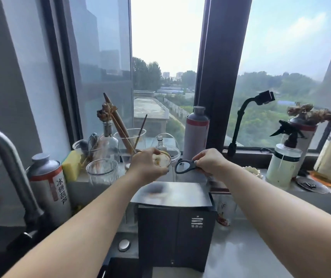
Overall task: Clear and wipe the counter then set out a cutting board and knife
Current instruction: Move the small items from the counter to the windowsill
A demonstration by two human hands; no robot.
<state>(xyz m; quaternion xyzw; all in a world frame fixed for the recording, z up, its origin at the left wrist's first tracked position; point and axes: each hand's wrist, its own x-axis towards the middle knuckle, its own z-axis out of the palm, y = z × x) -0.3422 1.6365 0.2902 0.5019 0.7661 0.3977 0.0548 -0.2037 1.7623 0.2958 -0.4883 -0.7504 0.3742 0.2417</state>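
Evidently she is clearing clutter off to the window ledge (pixel 281 199). Her left hand (pixel 146 165) is curled round a small round dish (pixel 161 159) at twelve o'clock from the black box (pixel 176 227), lifted clear of the glassware so it can be set down among it. Her right hand (pixel 208 161), at one o'clock, pinches a black loop handle (pixel 184 167), perhaps of scissors; the rest is hidden.

The box stands square in the middle of the worktop (pixel 251 247) and, I would judge, blocks any wiping. A glass tumbler (pixel 102 171) and yellow sponge (pixel 71 165) crowd ten o'clock, a spray bottle (pixel 283 163) sits at two. Neither cutting board nor knife is in sight.
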